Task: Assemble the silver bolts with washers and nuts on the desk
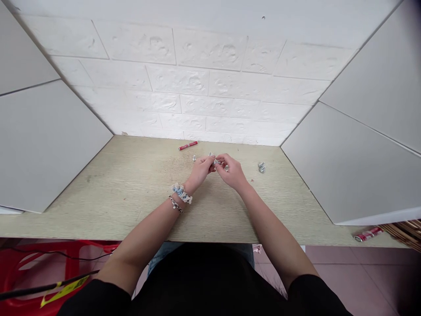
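Observation:
Both my hands meet over the far middle of a pale wooden table (pixel 131 193). My left hand (pixel 200 169) and my right hand (pixel 232 169) pinch a small silvery metal part (pixel 217 161) between their fingertips; its exact shape is too small to make out. A scrunchie and a bead bracelet (pixel 180 195) sit on my left wrist. A single small metal piece (pixel 194 158) lies just left of my hands. A little cluster of metal pieces (pixel 261 167) lies to the right.
A red pen-like stick (pixel 188 145) lies near the white brick wall at the back. Grey panels close in both sides. Another red item (pixel 367 234) lies at the table's right front edge beside a wicker basket (pixel 406 230). A red stool (pixel 39 263) stands low left.

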The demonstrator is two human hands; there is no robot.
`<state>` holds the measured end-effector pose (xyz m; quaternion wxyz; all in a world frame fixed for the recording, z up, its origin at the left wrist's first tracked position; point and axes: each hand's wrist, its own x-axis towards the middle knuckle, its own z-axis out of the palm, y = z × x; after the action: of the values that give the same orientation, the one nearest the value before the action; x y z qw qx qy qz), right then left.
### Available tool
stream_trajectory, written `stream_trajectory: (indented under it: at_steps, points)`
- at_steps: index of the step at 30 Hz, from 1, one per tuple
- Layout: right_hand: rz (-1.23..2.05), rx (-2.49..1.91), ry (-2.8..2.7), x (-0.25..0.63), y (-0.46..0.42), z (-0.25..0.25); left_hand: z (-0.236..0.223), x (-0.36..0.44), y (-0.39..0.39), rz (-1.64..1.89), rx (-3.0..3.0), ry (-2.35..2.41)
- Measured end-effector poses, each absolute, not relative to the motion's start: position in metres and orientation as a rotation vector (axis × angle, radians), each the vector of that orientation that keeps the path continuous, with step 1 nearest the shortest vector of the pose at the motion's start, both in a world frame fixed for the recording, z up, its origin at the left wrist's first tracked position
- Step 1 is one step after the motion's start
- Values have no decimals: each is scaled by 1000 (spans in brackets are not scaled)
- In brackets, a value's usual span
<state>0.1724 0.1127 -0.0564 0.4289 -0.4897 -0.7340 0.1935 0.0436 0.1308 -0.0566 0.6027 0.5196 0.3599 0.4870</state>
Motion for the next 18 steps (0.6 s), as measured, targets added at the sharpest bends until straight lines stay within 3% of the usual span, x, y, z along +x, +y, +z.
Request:
stream_trajectory:
  at_steps: [18]
  points:
    - [643, -1298, -1791, 174, 114, -57, -53, 43, 128, 1102, 1271, 892]
